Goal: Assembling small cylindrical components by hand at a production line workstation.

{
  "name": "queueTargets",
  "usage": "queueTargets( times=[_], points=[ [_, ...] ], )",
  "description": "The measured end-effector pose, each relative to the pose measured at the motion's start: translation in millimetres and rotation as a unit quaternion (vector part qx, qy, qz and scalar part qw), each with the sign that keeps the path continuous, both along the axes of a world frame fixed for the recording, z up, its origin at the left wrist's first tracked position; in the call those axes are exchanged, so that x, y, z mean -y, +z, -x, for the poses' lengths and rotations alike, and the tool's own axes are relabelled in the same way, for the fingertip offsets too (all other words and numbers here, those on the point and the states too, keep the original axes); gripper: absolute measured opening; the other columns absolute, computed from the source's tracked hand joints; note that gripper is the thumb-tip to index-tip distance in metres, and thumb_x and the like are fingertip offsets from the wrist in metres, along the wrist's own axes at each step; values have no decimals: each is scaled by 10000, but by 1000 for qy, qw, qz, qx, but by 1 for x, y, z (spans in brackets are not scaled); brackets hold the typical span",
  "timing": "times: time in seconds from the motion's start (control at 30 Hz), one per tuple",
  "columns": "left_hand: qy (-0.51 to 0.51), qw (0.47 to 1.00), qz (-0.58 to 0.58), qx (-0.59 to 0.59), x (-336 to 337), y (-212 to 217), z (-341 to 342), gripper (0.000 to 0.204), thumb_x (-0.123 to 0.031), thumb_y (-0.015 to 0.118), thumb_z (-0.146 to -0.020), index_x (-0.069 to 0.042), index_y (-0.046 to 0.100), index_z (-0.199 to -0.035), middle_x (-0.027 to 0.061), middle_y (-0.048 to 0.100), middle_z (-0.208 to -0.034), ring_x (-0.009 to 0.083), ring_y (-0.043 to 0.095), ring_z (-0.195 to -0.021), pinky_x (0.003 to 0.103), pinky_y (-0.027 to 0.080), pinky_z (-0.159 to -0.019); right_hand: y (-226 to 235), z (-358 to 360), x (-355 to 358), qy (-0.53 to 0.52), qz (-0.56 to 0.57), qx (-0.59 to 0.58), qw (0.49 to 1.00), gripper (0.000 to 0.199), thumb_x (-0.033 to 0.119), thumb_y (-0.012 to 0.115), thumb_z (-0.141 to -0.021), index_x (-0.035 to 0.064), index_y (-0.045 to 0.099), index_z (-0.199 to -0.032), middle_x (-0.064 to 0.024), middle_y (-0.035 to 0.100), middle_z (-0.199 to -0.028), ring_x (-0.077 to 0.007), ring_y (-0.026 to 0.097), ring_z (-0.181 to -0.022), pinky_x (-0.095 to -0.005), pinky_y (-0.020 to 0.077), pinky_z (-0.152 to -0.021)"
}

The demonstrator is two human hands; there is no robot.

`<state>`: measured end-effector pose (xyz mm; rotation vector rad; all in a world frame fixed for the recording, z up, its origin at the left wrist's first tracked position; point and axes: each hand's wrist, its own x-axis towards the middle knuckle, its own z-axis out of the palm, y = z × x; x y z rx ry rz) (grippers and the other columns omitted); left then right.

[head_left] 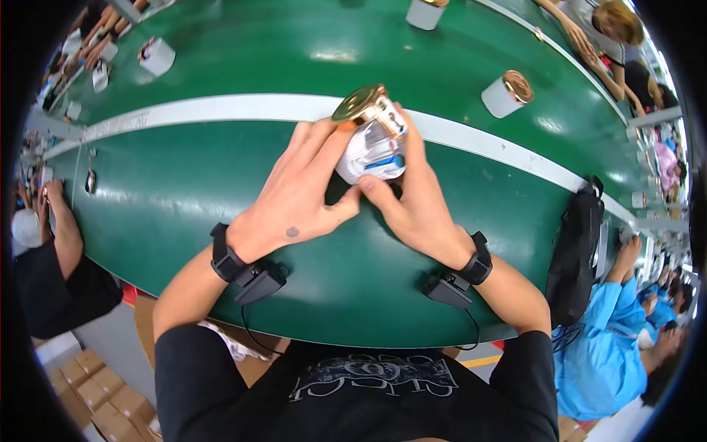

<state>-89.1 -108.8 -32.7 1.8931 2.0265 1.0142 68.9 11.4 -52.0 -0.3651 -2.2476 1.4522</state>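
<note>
the white canister with a gold cap is held above the green counter, near its white stripe, long axis tilted, cap away from the person. the left hand and right hand both grasp it from opposite sides, equally near.

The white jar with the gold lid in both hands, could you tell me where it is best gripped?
Probably around the white body, from its two sides. The white jar lies tilted, its gold lid pointing away, and the left hand and right hand already wrap that rounded body, leaving the lid free.
</note>
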Motion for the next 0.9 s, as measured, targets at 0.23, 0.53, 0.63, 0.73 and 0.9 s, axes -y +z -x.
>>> queueTargets(
  times=[0.23,0.53,0.63,0.73,0.9],
  points=[
    [35,997,-30,68,5,-9,4,766,-213,841,-755,-1,473,-1393,166,518,-1327,372,514,-1136,441,471,-977,-5,-14,-9,30,-46,7,998,791,200,653,-974,-35,206,-1582,-269,489,-1439,-340,640,-1135,-383,545,-890],
    [-95,883,76,452,5,-18,-2,763,-213,836,-832,-15,410,-1433,164,522,-1309,330,538,-1253,412,425,-1095,3,-1,-63,108,132,-56,984,727,413,637,-984,3,402,-1537,-184,524,-1477,-279,529,-1334,-388,465,-1032],
    [-109,907,58,403,7,-18,-3,747,-215,842,-820,-16,435,-1414,165,522,-1313,342,545,-1234,415,422,-1101,7,-8,-63,178,186,-13,966,710,450,642,-983,17,457,-1515,-175,528,-1484,-277,496,-1369,-390,443,-1057],
    [-117,941,26,316,9,-22,-5,722,-220,849,-807,-18,464,-1383,161,532,-1288,350,562,-1183,416,438,-1069,10,-8,-72,218,134,52,965,718,495,642,-973,37,488,-1504,-171,509,-1509,-279,504,-1361,-386,445,-1056],
    [-129,980,16,153,11,-21,-1,664,-227,857,-780,-29,520,-1316,121,565,-1161,314,596,-1012,415,470,-920,23,-7,-70,227,50,91,968,758,530,657,-946,37,496,-1498,-175,487,-1534,-289,500,-1373,-385,434,-1073]
  ],
)
